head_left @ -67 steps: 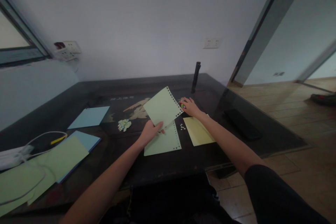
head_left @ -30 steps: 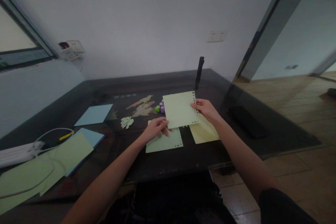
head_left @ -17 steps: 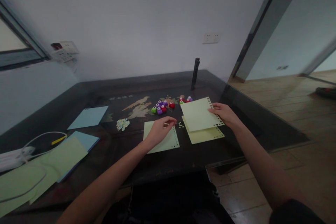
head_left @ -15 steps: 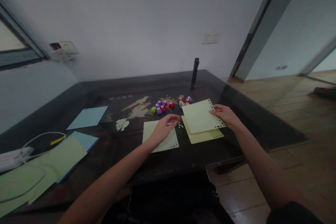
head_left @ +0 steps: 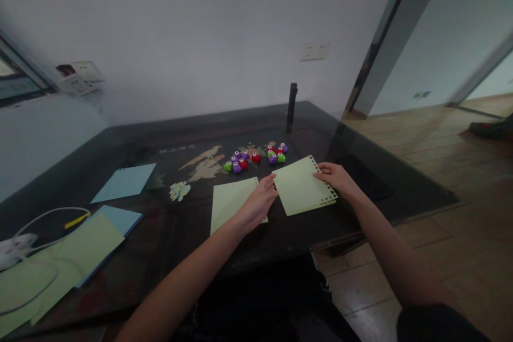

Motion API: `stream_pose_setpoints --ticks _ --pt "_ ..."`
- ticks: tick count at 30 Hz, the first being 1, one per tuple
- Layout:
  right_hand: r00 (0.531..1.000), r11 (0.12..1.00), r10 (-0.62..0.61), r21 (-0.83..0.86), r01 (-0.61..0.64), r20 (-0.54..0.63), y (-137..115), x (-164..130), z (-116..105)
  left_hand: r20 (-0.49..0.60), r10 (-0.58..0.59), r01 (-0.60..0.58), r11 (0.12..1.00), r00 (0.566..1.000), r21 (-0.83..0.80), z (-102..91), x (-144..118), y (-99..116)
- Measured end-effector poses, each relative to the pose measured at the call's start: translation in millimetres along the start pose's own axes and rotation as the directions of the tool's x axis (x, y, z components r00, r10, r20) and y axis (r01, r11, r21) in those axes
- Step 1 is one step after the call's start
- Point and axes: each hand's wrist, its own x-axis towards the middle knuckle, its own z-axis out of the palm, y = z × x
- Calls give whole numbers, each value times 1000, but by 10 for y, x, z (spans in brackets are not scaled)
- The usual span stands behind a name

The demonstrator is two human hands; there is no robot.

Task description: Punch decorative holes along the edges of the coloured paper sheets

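Observation:
My right hand [head_left: 335,179] pinches the right, punched edge of a pale green sheet of paper [head_left: 300,184]. Under that sheet, a second yellowish sheet [head_left: 331,203] shows as a thin strip along the lower right edge. My left hand [head_left: 259,200] is at the sheet's left edge, fingertips by its upper left corner, fingers slightly bent and apart. Beneath my left hand and wrist lies another pale green punched sheet [head_left: 228,200], partly covered. Just beyond are small red, purple and green hole punches with white round tops, in a left group [head_left: 241,161] and a right group [head_left: 276,153].
A heap of small paper bits [head_left: 180,191] lies left of centre. Farther left are a blue sheet [head_left: 125,181], overlapping green sheets [head_left: 88,240] and a white cable [head_left: 52,209] with a yellow tag. A black upright object [head_left: 292,108] stands at the back of the dark table [head_left: 160,256].
The upper sheet in my right hand has come down nearly flush over the yellowish one. My left hand has moved right to its left edge. The view has shifted slightly.

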Motion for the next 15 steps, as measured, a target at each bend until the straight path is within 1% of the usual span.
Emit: stream_pose_setpoints --ticks 4,11,15 --pt "1000 1000 -6 -31 6 -11 -4 4 -17 4 -76 76 995 997 -65 14 -24 29" --pt "999 994 -47 -96 48 8 45 24 -33 -36 -128 121 979 991 -162 89 -67 99" --pt "998 991 -64 -115 65 12 54 19 -32 -44 -161 151 973 986 -175 105 -85 118"
